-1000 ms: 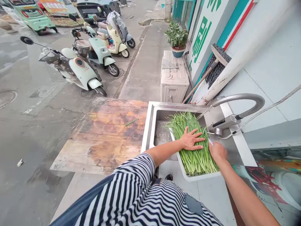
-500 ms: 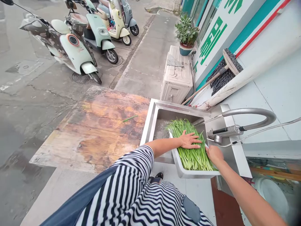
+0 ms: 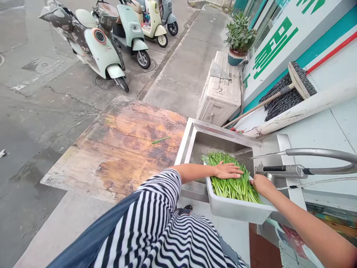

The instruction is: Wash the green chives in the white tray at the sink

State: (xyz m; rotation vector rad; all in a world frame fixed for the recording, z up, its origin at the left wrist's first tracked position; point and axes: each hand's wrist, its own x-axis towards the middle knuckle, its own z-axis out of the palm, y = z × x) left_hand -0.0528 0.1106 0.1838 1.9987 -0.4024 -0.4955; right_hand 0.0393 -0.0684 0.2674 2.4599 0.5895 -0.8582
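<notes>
Left hand [image 3: 228, 171] is laid flat on long thin green stalks [image 3: 230, 187] in a white rectangular plastic tub [image 3: 240, 211], right hand [image 3: 263, 185] gripping its side, near end poking past a stainless-steel sink [image 3: 184, 144].

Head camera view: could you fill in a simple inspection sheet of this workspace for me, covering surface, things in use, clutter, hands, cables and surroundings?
Surface: wooden board, unevenly stained, beside a steel sink.
Things in use: white tub of long green stalks, its near end jutting past the sink's front edge.
Clutter: one loose green piece on the board.
Hands: left hand flat on the stalks; right hand gripping the tub's rim.
Cables: a thin pale line near the faucet; cord or hose, cannot tell.
Surroundings: parked scooters, a potted plant on a pale box, a mop.
</notes>
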